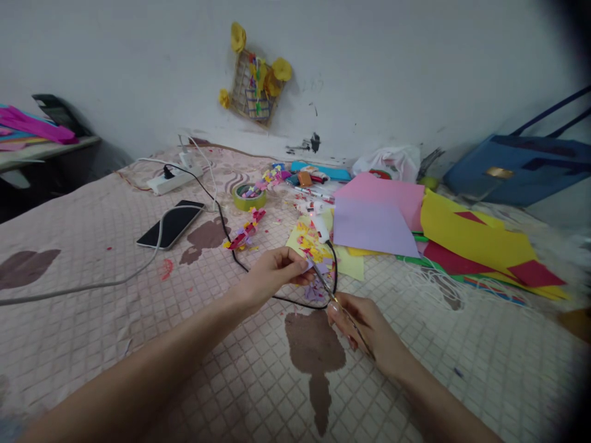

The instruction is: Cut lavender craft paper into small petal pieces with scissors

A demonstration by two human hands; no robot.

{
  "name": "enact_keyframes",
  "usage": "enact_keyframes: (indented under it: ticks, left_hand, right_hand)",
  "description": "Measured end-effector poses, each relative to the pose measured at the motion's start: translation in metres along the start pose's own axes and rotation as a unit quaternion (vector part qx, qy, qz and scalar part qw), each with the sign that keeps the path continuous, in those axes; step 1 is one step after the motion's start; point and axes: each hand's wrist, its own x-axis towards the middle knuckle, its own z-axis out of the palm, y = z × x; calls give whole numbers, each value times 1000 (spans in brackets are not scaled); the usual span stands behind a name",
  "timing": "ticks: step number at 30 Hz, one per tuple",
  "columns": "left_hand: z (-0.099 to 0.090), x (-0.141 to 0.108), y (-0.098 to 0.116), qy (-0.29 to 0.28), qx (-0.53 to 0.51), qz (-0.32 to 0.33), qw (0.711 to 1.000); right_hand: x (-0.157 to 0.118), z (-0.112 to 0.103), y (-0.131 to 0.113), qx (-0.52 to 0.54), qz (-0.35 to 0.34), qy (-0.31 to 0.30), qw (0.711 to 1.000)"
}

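My left hand pinches a small piece of purple paper above the bed cover. My right hand is closed round a pair of scissors, whose blades point up and left to the purple piece. Just beyond and below my hands lie small cut bits of purple paper and yellow and pink bits. A white glue gun rests beside them, its black cable running round under my hands.
Left: a phone and a power strip with cables. Behind: a tape roll and a paper flower strip. Right: a purple sheet, yellow sheets, white string and a blue bag.
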Motion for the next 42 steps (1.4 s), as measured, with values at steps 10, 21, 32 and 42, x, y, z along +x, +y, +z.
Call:
enact_keyframes:
  ticks: [10, 21, 32, 42]
  left_hand:
    - [-1, 0, 0, -2, 2, 3, 1000]
    - [-1, 0, -1, 1, 3, 1, 1000]
    - [5, -5, -2, -16, 83, -18, 996]
    - [15, -10, -12, -83, 136, -27, 987]
  right_hand:
    - [-2, -1, 1, -16, -6, 0, 1000]
    - [-1, 0, 4, -30, -21, 8, 999]
    - [5, 2, -1, 93, 4, 102, 990]
    - [9, 5, 1, 105, -39, 121, 986]
